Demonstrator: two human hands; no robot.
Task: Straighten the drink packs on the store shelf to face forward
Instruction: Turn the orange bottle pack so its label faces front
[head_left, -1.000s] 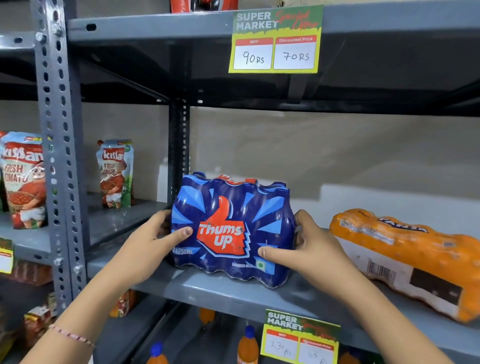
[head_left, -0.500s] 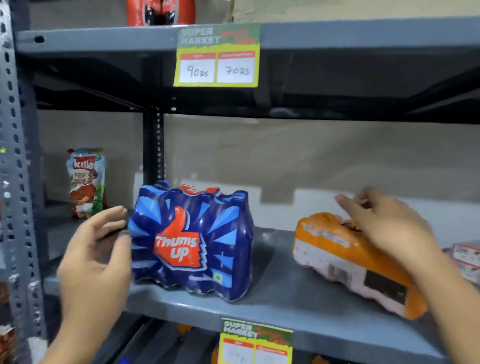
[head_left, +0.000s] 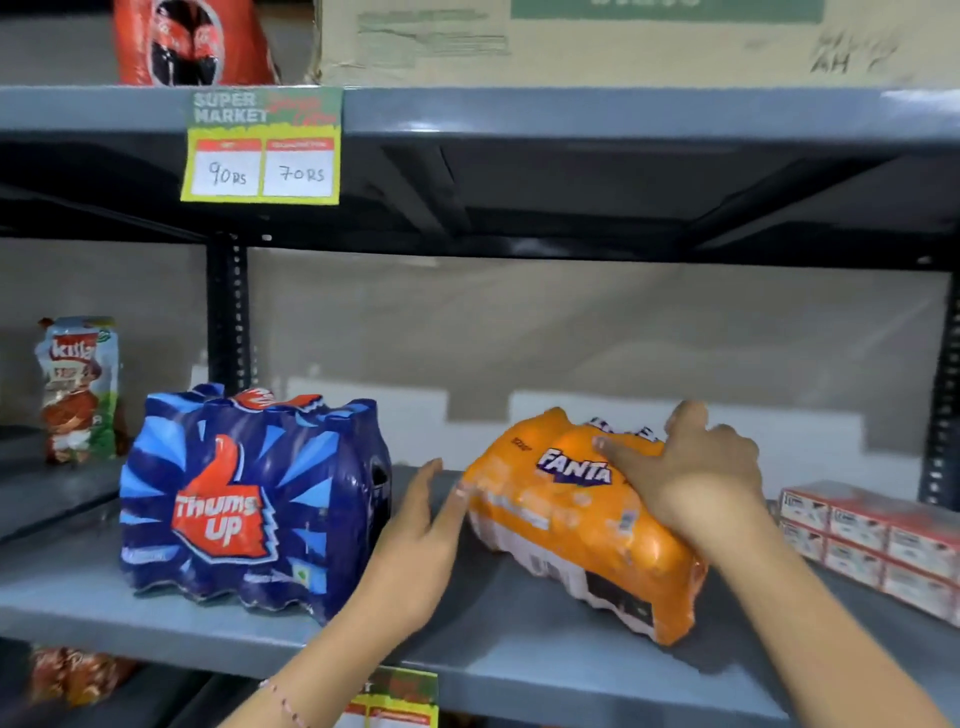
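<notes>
Orange pack: the orange plastic-wrapped Fanta drink pack (head_left: 576, 519) lies tipped over on the grey metal shelf (head_left: 493, 654). Its name points up and a bit to the left, not out at me. I think that is why I hold it.
Blue pack: the blue plastic-wrapped Thums Up drink pack (head_left: 249, 506) stands up on the same shelf, well left of the orange one. Its red thumb faces me, so I think this one is done.
Right hand: my right hand (head_left: 691, 478) lies on top of the orange pack, fingers spread and bent over it. It presses down on the pack, I think to tip it up.
Left hand: my left hand (head_left: 421, 540) is open and flat. Its fingertips touch the left end of the orange pack. It holds nothing. I think it is there to push that end round.
Drink packs: two, one blue and one orange.
Hands: two, both at the orange pack.
Other things: one red and white sauce pouch (head_left: 78, 389) far left, and a row of small red and white boxes (head_left: 872, 535) far right. I cannot count the boxes well.
Price tags: one yellow price tag (head_left: 262, 150) up top, one more below, partly hidden.
</notes>
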